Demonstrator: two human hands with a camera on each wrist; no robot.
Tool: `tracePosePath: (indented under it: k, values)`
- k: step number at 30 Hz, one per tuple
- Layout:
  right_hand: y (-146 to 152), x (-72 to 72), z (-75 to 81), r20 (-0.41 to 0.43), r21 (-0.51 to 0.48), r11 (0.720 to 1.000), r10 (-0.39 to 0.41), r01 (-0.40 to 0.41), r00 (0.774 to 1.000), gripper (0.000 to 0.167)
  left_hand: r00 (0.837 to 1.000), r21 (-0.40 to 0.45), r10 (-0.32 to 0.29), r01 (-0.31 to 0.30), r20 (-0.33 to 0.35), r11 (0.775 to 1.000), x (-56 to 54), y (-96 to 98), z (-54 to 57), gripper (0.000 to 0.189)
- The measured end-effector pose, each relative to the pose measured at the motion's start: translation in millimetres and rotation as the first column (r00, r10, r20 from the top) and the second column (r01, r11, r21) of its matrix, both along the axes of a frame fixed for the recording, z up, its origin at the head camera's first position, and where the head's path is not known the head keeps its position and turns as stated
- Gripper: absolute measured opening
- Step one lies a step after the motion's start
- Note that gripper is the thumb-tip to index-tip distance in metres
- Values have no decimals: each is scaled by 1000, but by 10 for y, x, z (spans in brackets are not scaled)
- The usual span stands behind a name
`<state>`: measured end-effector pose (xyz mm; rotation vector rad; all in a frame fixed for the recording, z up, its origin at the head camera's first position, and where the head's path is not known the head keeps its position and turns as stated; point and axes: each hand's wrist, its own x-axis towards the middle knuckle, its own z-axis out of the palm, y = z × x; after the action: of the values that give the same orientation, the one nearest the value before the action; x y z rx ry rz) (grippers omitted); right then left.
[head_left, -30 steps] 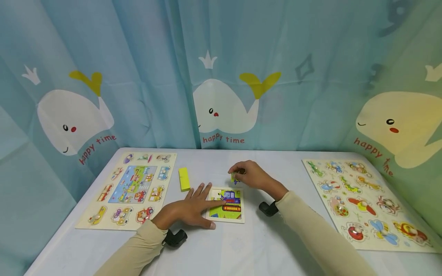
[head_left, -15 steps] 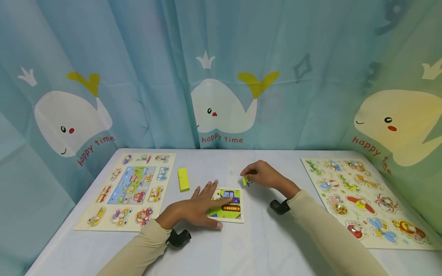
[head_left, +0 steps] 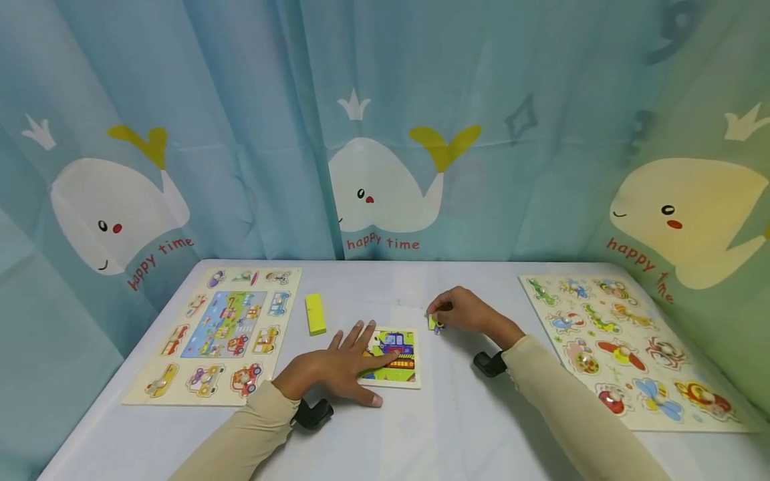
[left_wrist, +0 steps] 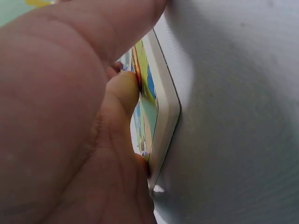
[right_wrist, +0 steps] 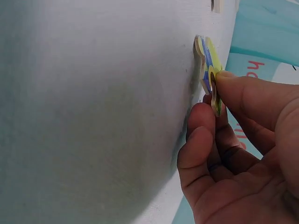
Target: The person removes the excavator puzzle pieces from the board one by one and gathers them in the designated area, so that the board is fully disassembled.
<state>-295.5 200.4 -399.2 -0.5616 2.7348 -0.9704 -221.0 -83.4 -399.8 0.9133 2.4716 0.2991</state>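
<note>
In the head view my left hand [head_left: 337,367] lies spread over the left side of a small square jigsaw board [head_left: 418,374] with a purple tractor picture. Its index finger reaches across the picture, and the palm hides the board's left part. The left wrist view has the pale rim [left_wrist: 166,102] close beside the fingers. To the right of and behind the board, my right hand [head_left: 472,317] pinches a jigsaw piece [right_wrist: 208,65] between thumb and fingers. Green, yellow and blue show on that piece, which stands on edge close over the tabletop.
A yellow block [head_left: 315,314] lies behind the left hand. At the left is a vehicle peg puzzle [head_left: 144,334], at the right an insect peg puzzle [head_left: 577,294]. A blue whale-print curtain [head_left: 271,167] hangs behind the white table [head_left: 445,427].
My right hand has moved to the right with the jigsaw piece, away from the board. The left hand has shifted slightly right over the picture. The head view has turned a little.
</note>
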Motion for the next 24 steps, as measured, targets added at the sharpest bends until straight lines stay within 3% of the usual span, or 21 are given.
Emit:
tracePosePath:
  k: [9,15,24]
  values:
    - [-45,-31,-42,-10,56,998,-14,15,1000,11,1000,-1,-7,7,3,1000,-19,-16,-12,80]
    - [-44,-40,-23,24,74,997,-35,33,999,11,1000,2,-11,11,-9,1000,-24,-6,1,80]
    - [-72,-68,70,-7,139,990,-25,26,1000,14,1000,2,-3,3,-11,1000,-5,-5,-1,80]
